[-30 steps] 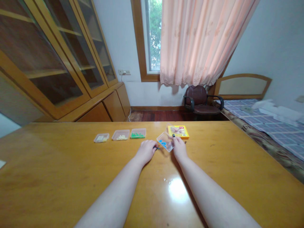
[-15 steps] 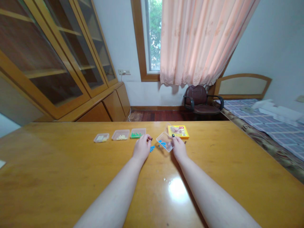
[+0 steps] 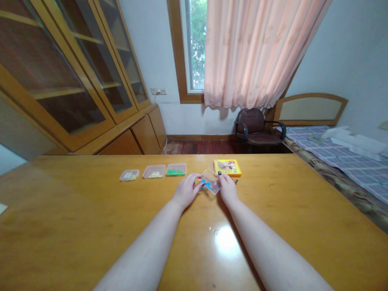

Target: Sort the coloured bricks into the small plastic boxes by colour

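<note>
Wide and glossy, the wooden table point(image 3: 91, 226) fills the near half of the room, with a glass-fronted cabinet point(image 3: 69, 76) along the left wall, a window point(image 3: 196, 44) half covered by a pink curtain point(image 3: 254, 52), a dark chair point(image 3: 256, 129) beneath it and a bed point(image 3: 342, 153) off to the right.

Both forearms stretch out over the table and meet at a small clear box point(image 3: 212, 184) near its far middle. The right hand point(image 3: 228, 190) has the box clamped by its right edge, thumb with a dark nail on top and fingers underneath, so the box sits tilted with its left end lifted. Some blue pieces point(image 3: 207, 185) lie inside it. The left hand point(image 3: 187, 190) is curled in, its fingertips point(image 3: 198, 178) bunched together and touching the box's left rim. Whether they pinch anything cannot be told from here.

Just behind the box, near the right thumb, lies a flat yellow packet point(image 3: 228, 167). To the left of the hands stands a row of three shallow trays: one with green bits point(image 3: 176, 169), nearest the left hand, then one with pale bits point(image 3: 154, 171), then one at the far left point(image 3: 129, 175).
</note>
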Action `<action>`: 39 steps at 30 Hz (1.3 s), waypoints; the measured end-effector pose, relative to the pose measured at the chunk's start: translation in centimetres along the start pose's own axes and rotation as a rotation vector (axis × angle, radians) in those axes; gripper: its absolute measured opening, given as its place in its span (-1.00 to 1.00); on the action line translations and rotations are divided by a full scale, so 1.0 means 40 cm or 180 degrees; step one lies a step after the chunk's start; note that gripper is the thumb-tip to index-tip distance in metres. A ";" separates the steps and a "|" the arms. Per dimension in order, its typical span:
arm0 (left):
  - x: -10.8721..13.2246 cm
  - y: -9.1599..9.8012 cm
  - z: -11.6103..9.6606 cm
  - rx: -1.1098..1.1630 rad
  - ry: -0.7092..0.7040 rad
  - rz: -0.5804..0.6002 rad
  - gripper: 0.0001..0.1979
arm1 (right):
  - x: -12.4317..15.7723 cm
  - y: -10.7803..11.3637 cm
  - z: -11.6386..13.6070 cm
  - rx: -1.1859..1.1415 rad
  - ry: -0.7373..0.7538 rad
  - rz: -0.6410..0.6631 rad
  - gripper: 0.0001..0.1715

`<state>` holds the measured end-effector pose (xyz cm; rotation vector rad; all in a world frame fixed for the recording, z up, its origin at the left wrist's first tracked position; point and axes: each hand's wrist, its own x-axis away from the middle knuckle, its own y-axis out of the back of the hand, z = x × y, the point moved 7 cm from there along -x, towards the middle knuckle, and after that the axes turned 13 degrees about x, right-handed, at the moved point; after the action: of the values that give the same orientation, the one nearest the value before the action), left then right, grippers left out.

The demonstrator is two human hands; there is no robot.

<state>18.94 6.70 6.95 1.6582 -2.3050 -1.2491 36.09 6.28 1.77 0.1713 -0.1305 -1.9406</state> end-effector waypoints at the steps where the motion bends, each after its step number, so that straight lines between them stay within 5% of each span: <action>1: -0.001 0.000 0.004 -0.0034 0.0058 -0.0018 -0.79 | 0.000 0.001 0.002 0.0018 0.0010 -0.0020 -0.67; 10: 0.000 0.035 0.083 -0.0278 0.0786 -0.0539 -0.87 | -0.006 -0.001 -0.016 0.0010 -0.0007 -0.0021 -0.61; 20: 0.003 -0.044 0.050 -0.0550 0.0351 0.0625 -0.82 | 0.000 0.004 -0.005 -0.0042 -0.0097 -0.0081 -0.61; 34: -0.001 -0.049 0.070 -0.0684 0.0411 0.0664 -0.94 | 0.001 0.011 0.000 0.0019 -0.0165 -0.0203 -0.62; 39: -0.006 -0.018 0.087 -0.0595 0.0614 0.0229 -0.94 | -0.003 0.009 -0.007 -0.0009 -0.0127 -0.0159 -0.62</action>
<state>18.00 8.84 4.28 1.5457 -2.0495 -1.1913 36.50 6.25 1.57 0.1350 -0.1510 -1.9947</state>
